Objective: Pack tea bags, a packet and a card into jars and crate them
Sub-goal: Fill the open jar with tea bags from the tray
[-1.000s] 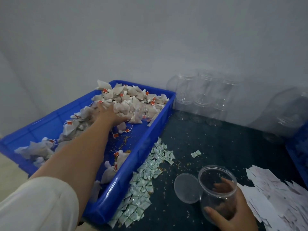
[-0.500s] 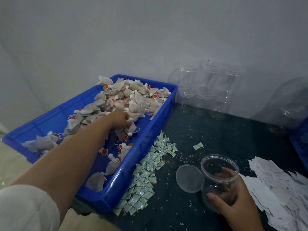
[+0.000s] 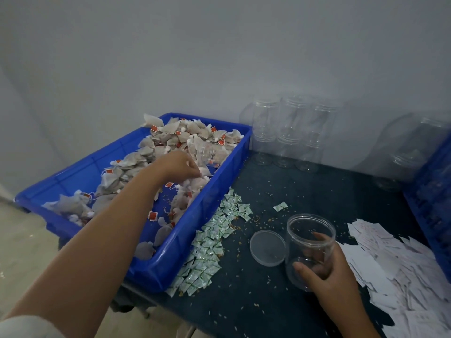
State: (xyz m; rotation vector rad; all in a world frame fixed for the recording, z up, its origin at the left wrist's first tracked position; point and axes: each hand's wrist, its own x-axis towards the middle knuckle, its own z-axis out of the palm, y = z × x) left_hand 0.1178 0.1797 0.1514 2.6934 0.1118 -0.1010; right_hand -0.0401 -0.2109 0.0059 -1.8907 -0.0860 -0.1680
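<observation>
Left grip point(image 3: 179, 165) curled, pinching into tea bags point(image 3: 170, 129) piled in blue tray point(image 3: 156, 269) at left edge of bench point(image 3: 292, 191); right grip point(image 3: 329, 272) wrapped round open jar point(image 3: 310, 228), upright near front edge, lid point(image 3: 267, 247) just beside.

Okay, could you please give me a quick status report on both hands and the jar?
Left hand pinching tea bags in blue tray. Right hand gripping open jar, no bags inside; lid beside it. Nothing over jar mouth.

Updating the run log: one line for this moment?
left hand: grips tea bags in blue tray | right hand: holds open jar | lid: beside jar
</observation>
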